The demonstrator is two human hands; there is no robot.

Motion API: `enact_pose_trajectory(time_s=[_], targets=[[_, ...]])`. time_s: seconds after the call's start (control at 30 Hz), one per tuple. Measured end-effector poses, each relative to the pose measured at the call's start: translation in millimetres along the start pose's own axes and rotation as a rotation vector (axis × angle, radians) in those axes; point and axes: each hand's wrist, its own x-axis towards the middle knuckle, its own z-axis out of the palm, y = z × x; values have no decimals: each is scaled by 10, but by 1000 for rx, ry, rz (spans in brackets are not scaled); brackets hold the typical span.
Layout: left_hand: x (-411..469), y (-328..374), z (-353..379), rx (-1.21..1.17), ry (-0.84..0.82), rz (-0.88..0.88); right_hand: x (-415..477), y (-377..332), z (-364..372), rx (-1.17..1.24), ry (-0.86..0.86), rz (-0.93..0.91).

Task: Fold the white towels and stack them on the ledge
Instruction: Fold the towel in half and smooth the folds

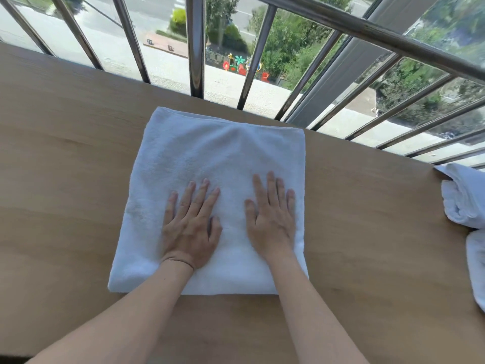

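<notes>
We press both hands, left hand (190,227) and right hand (273,219), flat and open-palmed on the near half of the folded towel (217,153), which lies squarish on the counter (65,179) before the railing (195,48), its far half beyond our fingertips.

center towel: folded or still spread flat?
Folded: the towel shows doubled layers at its far-left corner, with both hands, left and right, pressing flat on it.

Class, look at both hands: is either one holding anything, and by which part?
Nothing is held. Left hand and right hand lie flat, palms down, on the folded towel.
</notes>
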Motion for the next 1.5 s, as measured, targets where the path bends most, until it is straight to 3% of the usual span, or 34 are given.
enact_pose_trajectory(time_s=[0.13, 0.23, 0.3, 0.53, 1.0, 1.27, 1.5], targets=[[-2, -3, -32, -11, -54, 1, 60, 2, -75, -22, 29, 251], [-29, -40, -40, 7, -109, 31, -258, -373, 2, 63, 78, 150], [-49, -106, -34, 21, -136, 71, -485, -518, 106, 66, 22, 69], [270, -590, -141, 162, -176, 279, -475, -516, 243, -7, 42, 90], [1590, -847, -280, 148, -104, -36, -393, -470, 357, -4, 110, 80], [381, -471, -121, 67, -161, 37, -371, -466, 391, 1, 114, 81], [-408, -245, 23, 163, -174, 48, -362, -481, 390, 16, 82, 98]])
